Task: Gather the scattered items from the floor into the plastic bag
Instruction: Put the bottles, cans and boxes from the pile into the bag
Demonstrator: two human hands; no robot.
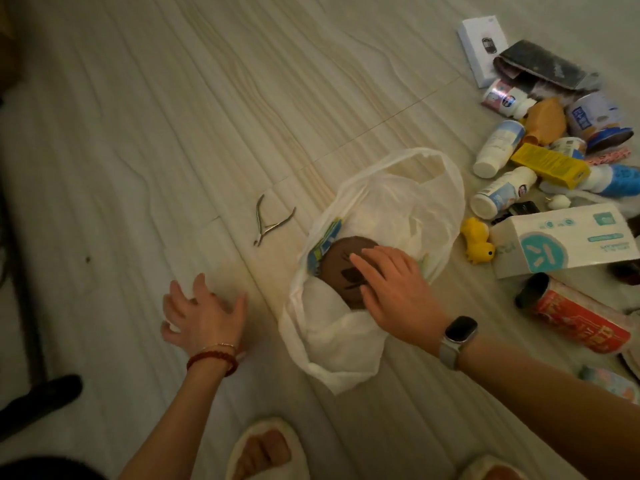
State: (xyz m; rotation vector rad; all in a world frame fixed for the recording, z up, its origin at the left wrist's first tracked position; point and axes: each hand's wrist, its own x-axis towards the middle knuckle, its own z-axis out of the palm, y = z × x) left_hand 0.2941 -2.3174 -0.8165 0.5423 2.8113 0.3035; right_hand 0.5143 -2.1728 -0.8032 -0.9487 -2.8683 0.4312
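Note:
A white plastic bag (398, 202) lies open on the pale floor in the middle of the head view. A round brown item (341, 268) sits in its mouth, beside a blue and yellow packet (327, 245). My right hand (391, 289) rests on the brown item with fingers nearly straight. My left hand (204, 313) hovers over bare floor left of the bag, fingers spread and holding nothing. Metal nippers (272, 220) lie on the floor left of the bag. A pile of scattered items lies to the right.
The pile at right includes a white tissue box (568, 240), a yellow toy (478, 240), a red can (578, 313), white bottles (498, 147), a yellow box (550, 164) and a white box (479, 48). My slippered feet (266, 448) stand at the bottom. A dark furniture leg (20, 278) stands at left.

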